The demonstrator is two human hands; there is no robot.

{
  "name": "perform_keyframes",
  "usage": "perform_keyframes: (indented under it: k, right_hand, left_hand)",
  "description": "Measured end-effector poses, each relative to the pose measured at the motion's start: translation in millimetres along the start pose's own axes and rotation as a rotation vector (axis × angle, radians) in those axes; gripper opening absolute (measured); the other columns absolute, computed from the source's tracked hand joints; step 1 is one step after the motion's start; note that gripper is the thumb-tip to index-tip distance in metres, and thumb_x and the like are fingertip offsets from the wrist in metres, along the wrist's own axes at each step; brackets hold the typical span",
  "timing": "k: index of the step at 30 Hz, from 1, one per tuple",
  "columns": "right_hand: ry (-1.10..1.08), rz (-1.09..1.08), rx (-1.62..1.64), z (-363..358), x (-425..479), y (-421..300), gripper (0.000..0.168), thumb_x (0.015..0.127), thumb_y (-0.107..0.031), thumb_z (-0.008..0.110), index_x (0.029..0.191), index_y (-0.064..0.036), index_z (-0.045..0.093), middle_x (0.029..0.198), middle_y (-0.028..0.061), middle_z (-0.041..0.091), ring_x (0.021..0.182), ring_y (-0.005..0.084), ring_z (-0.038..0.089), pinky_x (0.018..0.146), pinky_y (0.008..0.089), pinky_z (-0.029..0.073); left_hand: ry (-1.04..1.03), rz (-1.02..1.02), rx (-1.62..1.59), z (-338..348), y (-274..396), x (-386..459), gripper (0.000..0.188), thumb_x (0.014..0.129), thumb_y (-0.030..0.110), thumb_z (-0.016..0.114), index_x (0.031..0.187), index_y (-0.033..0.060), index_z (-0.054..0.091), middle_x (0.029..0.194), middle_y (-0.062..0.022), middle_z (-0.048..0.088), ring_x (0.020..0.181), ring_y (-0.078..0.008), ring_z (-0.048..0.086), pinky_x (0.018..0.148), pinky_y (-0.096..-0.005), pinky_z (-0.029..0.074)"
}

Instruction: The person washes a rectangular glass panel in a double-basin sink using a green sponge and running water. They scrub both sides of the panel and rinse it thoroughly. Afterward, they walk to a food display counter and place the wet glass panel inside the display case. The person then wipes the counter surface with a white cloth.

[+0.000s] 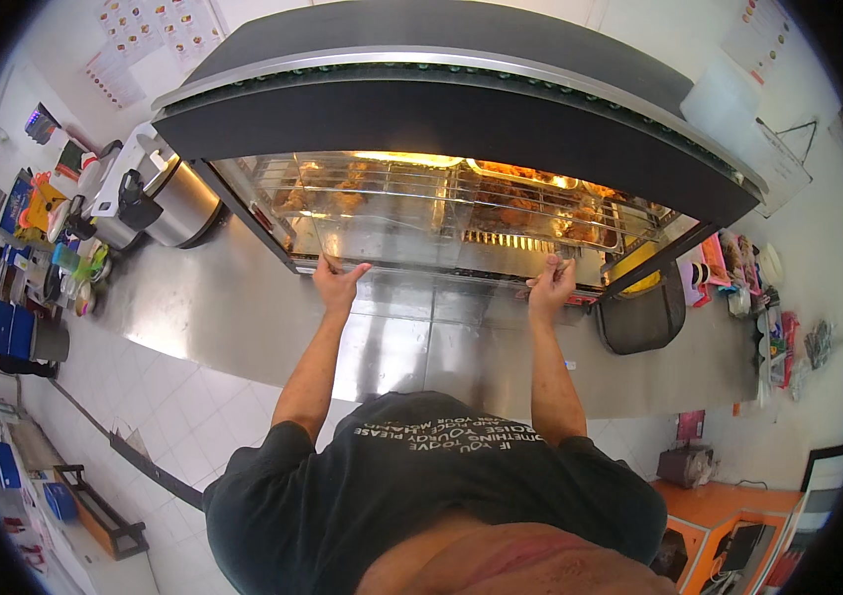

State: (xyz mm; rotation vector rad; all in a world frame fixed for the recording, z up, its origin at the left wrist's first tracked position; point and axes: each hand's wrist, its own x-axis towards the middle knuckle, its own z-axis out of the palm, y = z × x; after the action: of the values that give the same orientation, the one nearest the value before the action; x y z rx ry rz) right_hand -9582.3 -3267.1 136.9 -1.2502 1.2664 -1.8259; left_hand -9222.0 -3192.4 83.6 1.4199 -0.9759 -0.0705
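Note:
In front of me stands a black food warmer display case (458, 111), lit from inside. Browned food pieces (507, 212) rest on wire racks (406, 186) and metal trays in it. A clear pane (391, 230) lies across the lower part of its opening. My left hand (336, 286) grips this pane at its lower left corner, thumb pointing right. On the right side, my right hand (551, 290) has its fingers pinched at the pane's lower edge. Reflections hide exactly where the pane ends on the right.
The case stands on a stainless steel counter (243, 320). Steel pots or cookers (183, 201) are at its left. A dark basket-like container (640, 316) sits by its right corner, with packaged goods (737, 268) beyond. An orange cabinet (726, 513) is behind at right.

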Motion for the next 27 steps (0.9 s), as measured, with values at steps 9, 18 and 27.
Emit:
perform_keyframes:
  k: [9, 18, 27]
  right_hand:
    - [0.008, -0.143, 0.030, 8.6, 23.5, 26.8, 0.036, 0.100, -0.034, 0.054, 0.081, -0.007, 0.040, 0.062, -0.0039, 0.037, 0.051, 0.0046, 0.039, 0.043, 0.0233, 0.042]
    - [0.020, -0.260, -0.096, 31.6, 40.0, 32.5, 0.042, 0.099, -0.040, 0.053, 0.080, -0.007, 0.037, 0.063, -0.0037, 0.034, 0.051, 0.0050, 0.039, 0.044, 0.0230, 0.040]
    - [-0.010, -0.291, -0.149, 28.5, 52.6, 56.6, 0.045, 0.099, -0.044, 0.052, 0.084, -0.005, 0.037, 0.061, -0.0011, 0.040, 0.049, 0.0063, 0.042, 0.043, 0.0240, 0.034]
  left_hand:
    - [-0.021, 0.018, 0.103, 15.5, 16.6, 34.2, 0.063, 0.054, 0.017, 0.096, 0.073, 0.0078, 0.036, 0.060, 0.0029, 0.033, 0.056, -0.0135, 0.029, 0.049, -0.0291, 0.030]
    - [0.152, 0.035, -0.072, 59.6, 26.7, 42.6, 0.085, 0.076, 0.037, 0.084, 0.127, -0.0056, 0.031, 0.109, -0.0102, 0.036, 0.100, -0.0184, 0.038, 0.089, -0.0313, 0.034]
    - [0.490, 0.014, -0.156, 101.1, 10.0, 61.2, 0.076, 0.094, 0.067, 0.039, 0.113, -0.0065, 0.034, 0.102, -0.0101, 0.035, 0.091, -0.0196, 0.037, 0.085, -0.0321, 0.034]
